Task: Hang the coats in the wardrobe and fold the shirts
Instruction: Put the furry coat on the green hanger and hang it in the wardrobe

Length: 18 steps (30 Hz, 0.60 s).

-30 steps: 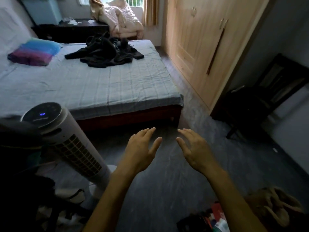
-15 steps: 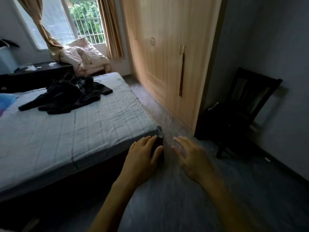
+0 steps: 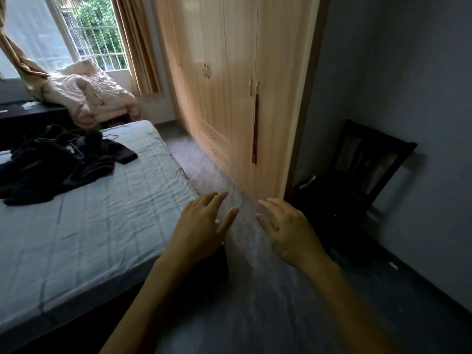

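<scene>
I see two hands out front, by bed near corner: left hand, right hand. Both have fingers spread and hold nothing. One heap of dark garments lies at bed's far edge, window side, with wire hanger on top. One wardrobe across floor strip from bed; I count four handles, two pairs. One dark chair just beside wardrobe's near end.

Both my arms out in front, forearms bare, reaching forward and slightly inward. Left hand palm down, fingers straight and loosely spread, thumb angled out to the right. Right hand same pose — palm down, fingers extended and fanned, thumb pointing left. Hands near each other, apart, not touching — neither holds anything.
</scene>
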Each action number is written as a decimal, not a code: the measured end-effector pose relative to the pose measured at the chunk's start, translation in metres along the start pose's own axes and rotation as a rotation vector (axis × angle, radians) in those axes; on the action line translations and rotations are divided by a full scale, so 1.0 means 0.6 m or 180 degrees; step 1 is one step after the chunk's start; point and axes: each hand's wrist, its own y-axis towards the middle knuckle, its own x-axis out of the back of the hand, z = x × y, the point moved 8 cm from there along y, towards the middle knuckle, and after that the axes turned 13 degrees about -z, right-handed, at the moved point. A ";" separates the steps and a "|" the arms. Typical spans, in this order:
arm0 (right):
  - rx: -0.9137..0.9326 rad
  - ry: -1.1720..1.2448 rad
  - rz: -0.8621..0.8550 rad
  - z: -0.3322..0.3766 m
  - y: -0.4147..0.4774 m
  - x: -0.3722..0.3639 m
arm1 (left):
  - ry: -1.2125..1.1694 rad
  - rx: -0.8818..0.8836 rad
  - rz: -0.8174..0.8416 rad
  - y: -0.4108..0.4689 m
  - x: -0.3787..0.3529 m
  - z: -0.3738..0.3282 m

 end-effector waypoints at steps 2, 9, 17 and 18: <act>0.0033 -0.0070 0.0069 -0.015 0.054 -0.030 | -0.0010 -0.0002 -0.0043 0.051 -0.027 0.021; 0.0020 -0.0163 0.0257 -0.050 0.258 -0.136 | -0.0199 0.0086 -0.0044 0.233 -0.128 0.099; 0.0046 -0.0484 0.0286 -0.126 0.477 -0.199 | -0.0267 0.0156 -0.0046 0.437 -0.225 0.176; 0.0026 -0.0488 0.0303 -0.142 0.499 -0.209 | -0.0244 0.0152 -0.0030 0.458 -0.241 0.182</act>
